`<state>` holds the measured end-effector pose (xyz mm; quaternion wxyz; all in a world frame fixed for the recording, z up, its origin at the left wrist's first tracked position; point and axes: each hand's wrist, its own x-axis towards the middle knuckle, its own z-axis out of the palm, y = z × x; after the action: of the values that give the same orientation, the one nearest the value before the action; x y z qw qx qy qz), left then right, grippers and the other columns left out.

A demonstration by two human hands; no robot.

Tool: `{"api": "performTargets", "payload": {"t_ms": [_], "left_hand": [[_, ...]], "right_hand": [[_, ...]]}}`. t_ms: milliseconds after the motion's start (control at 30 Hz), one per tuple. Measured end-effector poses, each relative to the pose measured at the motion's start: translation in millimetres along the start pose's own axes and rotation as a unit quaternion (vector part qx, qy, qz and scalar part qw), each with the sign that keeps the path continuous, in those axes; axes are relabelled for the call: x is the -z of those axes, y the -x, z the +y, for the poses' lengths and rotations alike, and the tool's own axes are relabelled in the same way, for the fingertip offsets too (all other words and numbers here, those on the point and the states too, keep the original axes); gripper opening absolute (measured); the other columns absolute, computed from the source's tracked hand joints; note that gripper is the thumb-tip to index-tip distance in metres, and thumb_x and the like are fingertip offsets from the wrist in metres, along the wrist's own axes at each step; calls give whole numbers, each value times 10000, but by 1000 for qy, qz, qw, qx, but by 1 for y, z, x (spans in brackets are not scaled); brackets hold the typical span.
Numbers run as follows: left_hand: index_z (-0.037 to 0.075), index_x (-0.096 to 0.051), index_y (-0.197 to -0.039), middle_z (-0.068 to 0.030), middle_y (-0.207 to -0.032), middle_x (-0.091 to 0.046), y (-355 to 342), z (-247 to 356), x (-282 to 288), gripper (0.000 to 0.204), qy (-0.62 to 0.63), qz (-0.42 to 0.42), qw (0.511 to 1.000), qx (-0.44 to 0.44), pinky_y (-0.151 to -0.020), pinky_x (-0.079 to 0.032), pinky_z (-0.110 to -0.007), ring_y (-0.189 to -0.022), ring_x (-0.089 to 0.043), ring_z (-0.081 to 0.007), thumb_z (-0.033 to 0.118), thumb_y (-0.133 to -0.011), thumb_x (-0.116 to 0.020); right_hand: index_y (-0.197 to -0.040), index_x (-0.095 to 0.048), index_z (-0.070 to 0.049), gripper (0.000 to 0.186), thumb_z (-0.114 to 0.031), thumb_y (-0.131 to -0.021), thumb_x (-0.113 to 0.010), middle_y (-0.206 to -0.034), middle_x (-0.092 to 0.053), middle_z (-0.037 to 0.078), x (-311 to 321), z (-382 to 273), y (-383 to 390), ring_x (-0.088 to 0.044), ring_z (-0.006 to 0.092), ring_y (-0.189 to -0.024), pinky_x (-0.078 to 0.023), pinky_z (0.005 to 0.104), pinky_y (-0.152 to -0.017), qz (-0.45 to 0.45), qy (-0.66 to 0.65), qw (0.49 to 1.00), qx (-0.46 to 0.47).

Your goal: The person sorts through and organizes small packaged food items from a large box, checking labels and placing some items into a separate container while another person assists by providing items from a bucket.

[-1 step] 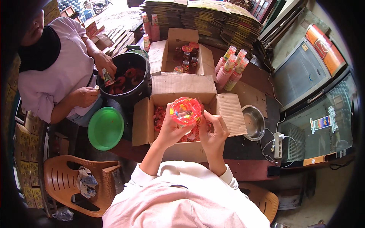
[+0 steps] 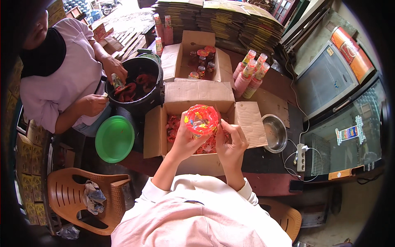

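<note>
My left hand (image 2: 186, 140) is wrapped round a plastic cup (image 2: 201, 120) with a red, yellow-patterned film on top. The cup is held up over an open cardboard box (image 2: 197, 95). My right hand (image 2: 231, 142) has its thumb and fingers pinched together at the cup's right rim, touching the film's edge. Below my hands, the box holds a heap of red wrappers or film pieces (image 2: 174, 124); my hands and the cup hide much of it.
At the left, a co-worker's hand holds a cup over a black bucket (image 2: 158, 82). Around the box are a green basin (image 2: 115, 139), a steel bowl (image 2: 275, 133) and a second box (image 2: 170, 61) with filled cups. Stacked cups (image 2: 252, 76) stand at the right, near a power strip (image 2: 300, 158).
The co-worker's hand and cup have shifted slightly over the black bucket. My hands and the cup they hold look almost still.
</note>
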<state>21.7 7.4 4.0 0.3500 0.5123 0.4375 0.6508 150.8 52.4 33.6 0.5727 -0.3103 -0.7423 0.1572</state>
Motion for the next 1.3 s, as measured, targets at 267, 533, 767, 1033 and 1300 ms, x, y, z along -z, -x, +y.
{"api": "performTargets", "payload": {"t_ms": [267,533,767,1033,1300], "left_hand": [[29,-497,-1143,-111,-1156,-463,3,1,-1,461,-135,39,990,-29,-950,-350,-348,-1087,-474,-236,40,-716,-671],[41,-527,-1110,-111,-1158,-472,11,6,1,430,-123,19,992,-30,-951,-348,-357,-1112,-443,-256,54,-708,-678],[32,-511,-1118,-112,-1152,-468,17,6,5,455,-98,21,995,-15,-953,-346,-353,-1097,-445,-256,61,-694,-675],[36,-506,-1140,-111,-1174,-445,21,-2,-10,483,-5,-8,1000,14,-975,-312,-350,-1129,-413,-258,88,-693,-679],[44,-505,-1166,-101,-1255,-412,17,-12,-7,452,2,21,999,42,-1020,-233,-354,-1210,-319,-242,177,-769,-675]], "right_hand": [[-896,-642,-29,213,44,-697,-665,-720,-597,74,-6,-4,0,-575,147,-606,-451,240,-521,6,4,1000,26],[-894,-640,-41,234,63,-684,-655,-743,-612,83,-4,-3,-7,-607,181,-639,-485,257,-549,-21,-28,999,24],[-905,-649,-47,241,69,-694,-647,-731,-602,80,0,-1,-7,-592,160,-630,-464,249,-551,-58,-50,997,28],[-918,-652,-15,249,104,-703,-609,-743,-606,67,5,13,-10,-572,100,-638,-447,215,-546,-79,-121,989,-16],[-917,-648,-18,217,54,-712,-658,-735,-607,72,8,10,-5,-599,113,-641,-471,223,-530,-9,-103,994,-41]]}}
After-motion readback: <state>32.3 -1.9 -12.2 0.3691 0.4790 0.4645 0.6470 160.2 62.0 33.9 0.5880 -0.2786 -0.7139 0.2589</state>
